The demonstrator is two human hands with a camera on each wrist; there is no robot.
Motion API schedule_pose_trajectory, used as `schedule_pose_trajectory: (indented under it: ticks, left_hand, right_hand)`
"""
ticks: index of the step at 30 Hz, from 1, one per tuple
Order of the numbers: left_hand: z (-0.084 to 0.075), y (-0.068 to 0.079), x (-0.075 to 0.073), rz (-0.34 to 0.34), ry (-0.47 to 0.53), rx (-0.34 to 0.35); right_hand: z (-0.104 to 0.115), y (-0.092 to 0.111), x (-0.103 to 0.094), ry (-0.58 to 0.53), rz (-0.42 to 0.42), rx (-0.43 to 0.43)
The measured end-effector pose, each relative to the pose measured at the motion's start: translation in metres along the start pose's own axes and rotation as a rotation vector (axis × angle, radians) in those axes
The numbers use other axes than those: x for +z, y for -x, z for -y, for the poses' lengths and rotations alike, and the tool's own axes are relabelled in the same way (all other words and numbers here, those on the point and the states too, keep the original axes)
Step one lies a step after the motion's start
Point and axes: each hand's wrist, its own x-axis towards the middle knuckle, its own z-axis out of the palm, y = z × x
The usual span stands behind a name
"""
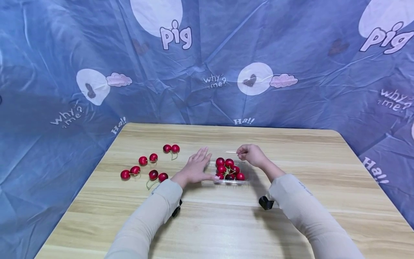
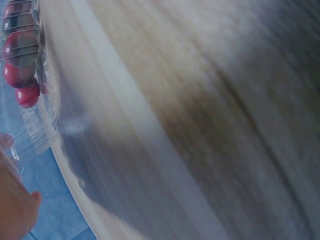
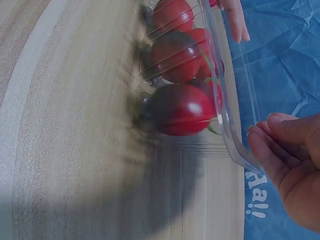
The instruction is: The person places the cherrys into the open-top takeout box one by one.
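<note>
The left hand [image 1: 195, 169] is spread wide, its fingers straight and fanned at the left end of the clear plastic box [image 1: 231, 182], with the thumb reaching along the box's near edge and touching it. The right hand [image 1: 253, 155] is nearly closed at the box's far right corner, pinching the edge of the transparent lid [image 3: 251, 85] between thumb and fingers. The lid stands raised at the far side of the box.

Inside the box, a cluster of red and dark-red cherries [image 1: 229, 163] with green stems lies bunched together. To the left of the box, beyond the left hand, four more pairs of cherries [image 1: 153, 175] are scattered, most with visible stems. The box sits on a wood-grain table [image 1: 213, 223], and behind it hangs a blue printed cloth [image 1: 207, 100]. Nearer than the box, a black device [image 1: 266, 203] shows at the right sleeve [image 1: 300, 205].
</note>
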Motion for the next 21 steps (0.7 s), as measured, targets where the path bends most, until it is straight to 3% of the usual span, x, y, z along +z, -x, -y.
schedule_pose_trajectory:
  ticks: [11,21]
  left_hand:
    - [0.0,0.0,0.0,0.0,-0.003,0.001]
    - [-0.001,0.001,0.0,0.0,0.006,0.004]
  right_hand:
    - [-0.005,0.006,-0.001,-0.116,-0.03,0.023]
    - [-0.004,0.018,-0.001,-0.064,-0.117,0.042]
